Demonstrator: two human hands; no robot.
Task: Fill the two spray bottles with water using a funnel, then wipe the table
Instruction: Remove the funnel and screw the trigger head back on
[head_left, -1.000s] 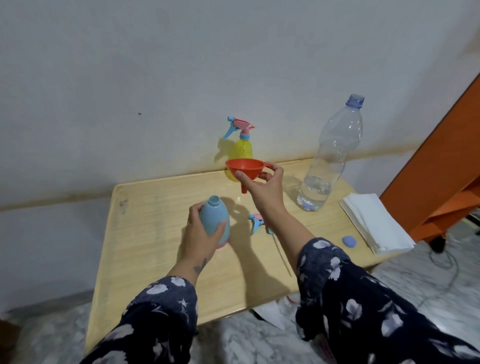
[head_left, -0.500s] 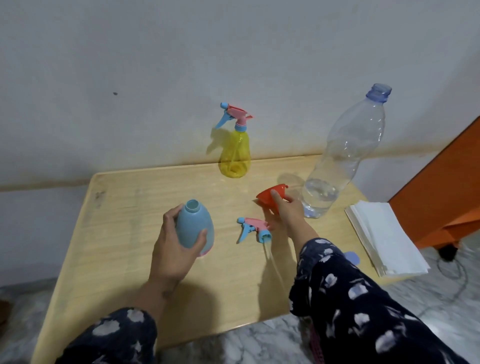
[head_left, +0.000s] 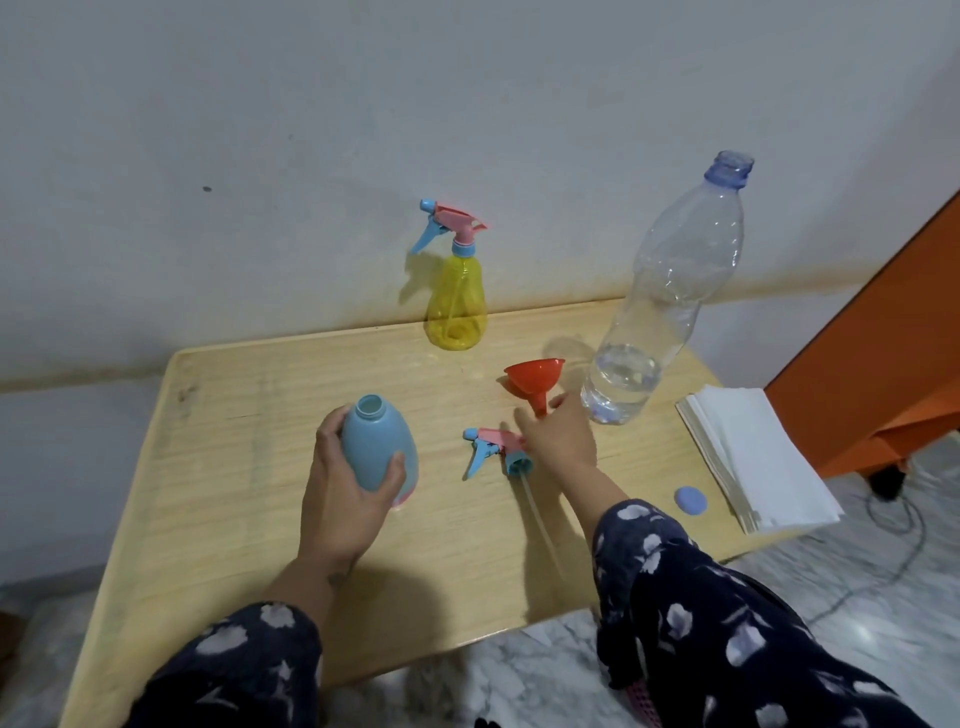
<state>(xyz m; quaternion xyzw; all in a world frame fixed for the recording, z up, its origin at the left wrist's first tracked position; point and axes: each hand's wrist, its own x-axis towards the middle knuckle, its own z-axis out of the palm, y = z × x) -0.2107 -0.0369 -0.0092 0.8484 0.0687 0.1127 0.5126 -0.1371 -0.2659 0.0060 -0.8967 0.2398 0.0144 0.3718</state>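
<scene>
My left hand (head_left: 343, 499) grips a blue spray bottle body (head_left: 376, 447) that stands on the wooden table (head_left: 234, 467) with its neck open. Its pink and blue spray head (head_left: 488, 447) lies on the table to the right, dip tube pointing towards me. A red funnel (head_left: 532, 376) rests tilted on the table behind it. My right hand (head_left: 561, 441) hovers over the spray head, fingers apart on either side of the funnel's spout. A yellow spray bottle (head_left: 457, 301), head on, stands by the wall.
A tall clear water bottle (head_left: 670, 291), uncapped and with a little water at the bottom, stands right of the funnel. Its blue cap (head_left: 690, 500) lies near a stack of white napkins (head_left: 753, 457) at the table's right edge. Orange furniture (head_left: 883, 338) stands beyond.
My right hand carried the funnel down from above the blue bottle to the table beside the water bottle, and its fingers have loosened. My left hand kept hold of the blue bottle.
</scene>
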